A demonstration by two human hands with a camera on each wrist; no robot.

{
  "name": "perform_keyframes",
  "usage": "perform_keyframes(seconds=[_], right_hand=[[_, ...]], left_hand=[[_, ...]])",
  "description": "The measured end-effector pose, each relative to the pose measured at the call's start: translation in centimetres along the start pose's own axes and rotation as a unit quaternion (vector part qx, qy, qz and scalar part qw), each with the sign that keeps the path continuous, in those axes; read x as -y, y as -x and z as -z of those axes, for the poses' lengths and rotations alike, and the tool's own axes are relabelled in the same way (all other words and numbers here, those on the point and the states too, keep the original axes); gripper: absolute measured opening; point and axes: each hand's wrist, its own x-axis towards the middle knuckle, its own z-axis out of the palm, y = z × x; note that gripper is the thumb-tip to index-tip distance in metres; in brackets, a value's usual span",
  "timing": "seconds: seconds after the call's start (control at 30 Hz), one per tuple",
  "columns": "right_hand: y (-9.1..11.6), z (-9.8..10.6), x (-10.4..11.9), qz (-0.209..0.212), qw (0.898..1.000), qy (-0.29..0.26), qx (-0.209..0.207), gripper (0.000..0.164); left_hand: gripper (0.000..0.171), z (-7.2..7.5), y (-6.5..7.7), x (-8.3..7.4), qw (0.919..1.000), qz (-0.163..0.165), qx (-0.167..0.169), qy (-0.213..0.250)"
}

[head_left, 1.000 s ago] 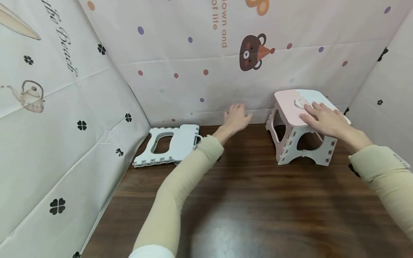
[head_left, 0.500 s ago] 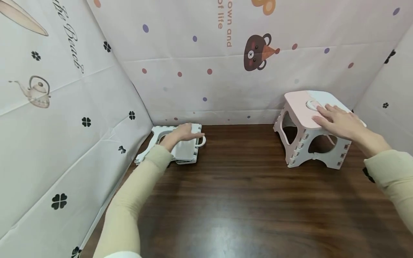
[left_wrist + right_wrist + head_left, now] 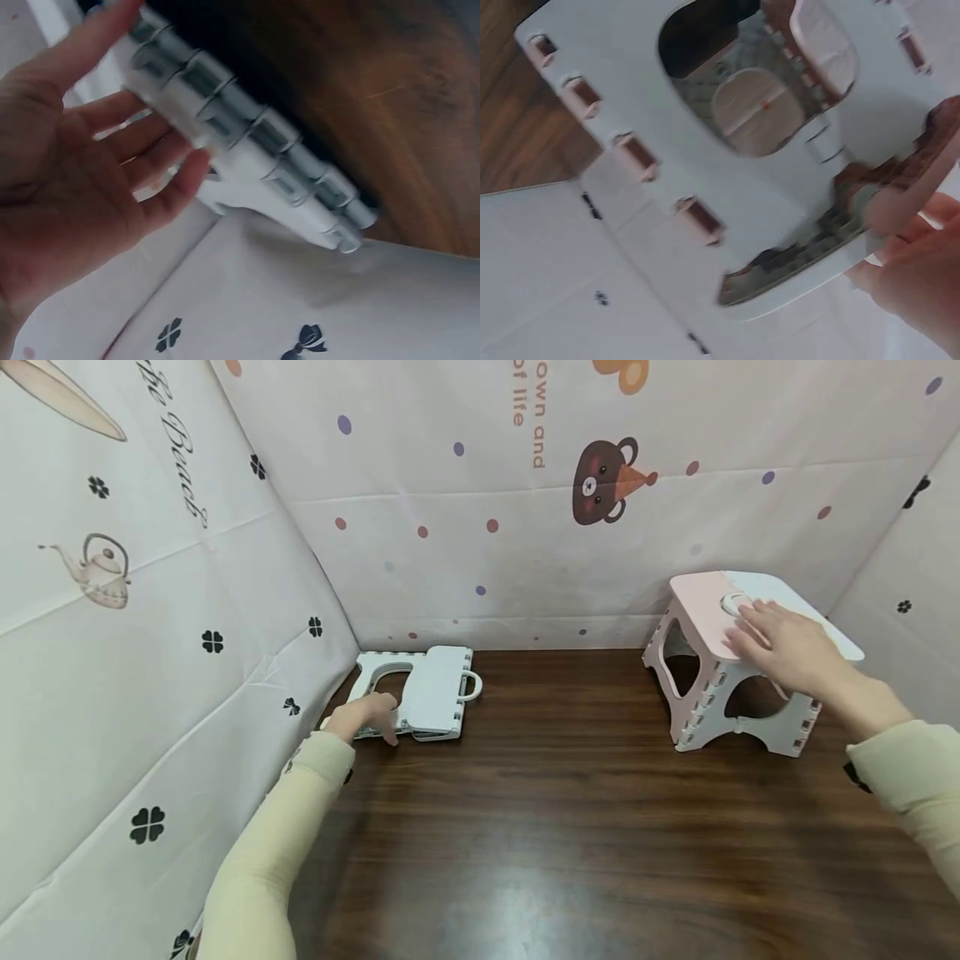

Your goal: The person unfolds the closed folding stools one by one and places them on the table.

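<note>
At the back left, a white folding stool [image 3: 438, 689] lies folded flat, its loop handle sticking out to the right. My left hand [image 3: 366, 717] is over its near left leg edge in the head view, thumb held apart. The left wrist view has the fingers of that hand [image 3: 82, 157] loosely bent beside the stool's hinged edge [image 3: 247, 142]. On the right stands an unfolded stool [image 3: 697, 610] with a pink and white top. My right hand [image 3: 787, 647] lies over that top with straight fingers, near the white oval handle. The right wrist view shows the standing stool's underside [image 3: 757, 202].
Both stools stand on a dark brown wooden surface [image 3: 540, 793]. A white printed cloth wall [image 3: 420, 568] rises right behind them. Another cloth wall [image 3: 187, 693] borders the left side, close to the folded stool, and a third [image 3: 907, 560] closes off the right.
My left hand has swept left and back toward me, from the middle to the folded stool's near left edge. My right hand has stayed at the standing stool's top. The head view has turned slightly left.
</note>
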Motion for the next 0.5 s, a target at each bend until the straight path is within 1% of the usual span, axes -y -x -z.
perform_keyframes(seconds=[0.1, 0.17, 0.23, 0.3, 0.37, 0.5], right_hand=[[0.1, -0.3, 1.7, 0.03, 0.999, 0.004, -0.039, 0.053], [0.2, -0.4, 2.9, 0.043, 0.998, 0.008, -0.049, 0.051], [0.3, -0.6, 3.9, 0.054, 0.997, 0.008, -0.054, 0.05], [0.4, -1.0, 4.7, 0.067, 0.996, 0.011, -0.056, 0.049], [0.5, -1.6, 5.2, 0.088, 0.994, 0.011, -0.068, 0.047], [0.7, -3.3, 5.9, 0.147, 0.983, 0.02, -0.108, 0.043]], left_hand=[[0.041, -0.6, -0.3, 0.2, 0.9991, -0.011, -0.042, 0.0], [0.031, -0.9, -0.4, 0.1, 0.9978, -0.02, -0.062, -0.002], [0.027, -1.0, -0.6, 0.1, 0.9967, -0.029, -0.076, -0.003], [0.028, -1.1, -0.7, 0.0, 0.9958, -0.033, -0.085, -0.007], [0.028, -1.2, -0.8, 0.0, 0.9953, -0.032, -0.091, -0.01], [0.028, -1.4, -1.1, 0.3, 0.9948, -0.037, -0.094, -0.011]])
